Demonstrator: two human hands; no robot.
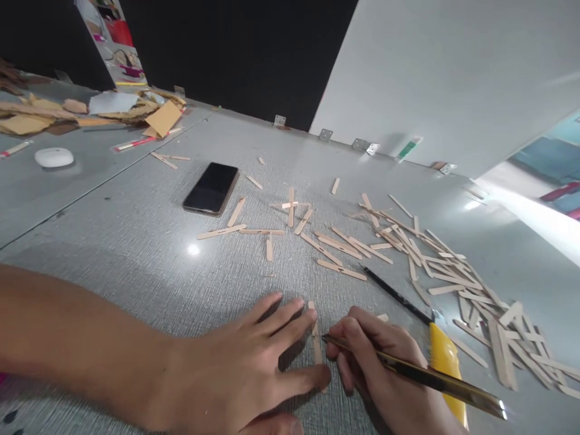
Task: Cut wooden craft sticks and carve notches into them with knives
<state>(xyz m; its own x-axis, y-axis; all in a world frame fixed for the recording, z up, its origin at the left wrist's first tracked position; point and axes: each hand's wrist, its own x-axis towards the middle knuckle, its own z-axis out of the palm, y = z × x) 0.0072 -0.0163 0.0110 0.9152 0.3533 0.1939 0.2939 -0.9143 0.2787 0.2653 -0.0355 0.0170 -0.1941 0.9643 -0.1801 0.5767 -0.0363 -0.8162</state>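
My left hand (235, 362) lies with fingers spread on the grey table. Its fingertips touch a wooden craft stick (316, 341), pressing it flat near both ends. My right hand (376, 362) grips a dark, gold-striped pencil (421, 373). The pencil's pointed tip is close beside the stick's right edge; whether it touches cannot be made out. Partly behind my right hand lies a yellow-handled cutter (441, 350) with a long dark blade (396, 294).
Several craft sticks (347, 244) lie beyond my hands, with a heap of sticks (475, 290) at right. A phone (211, 188) rests further back. A white earbud case (54, 158) and torn cardboard (122, 109) are at left. Metal brackets (325, 134) line the back panels.
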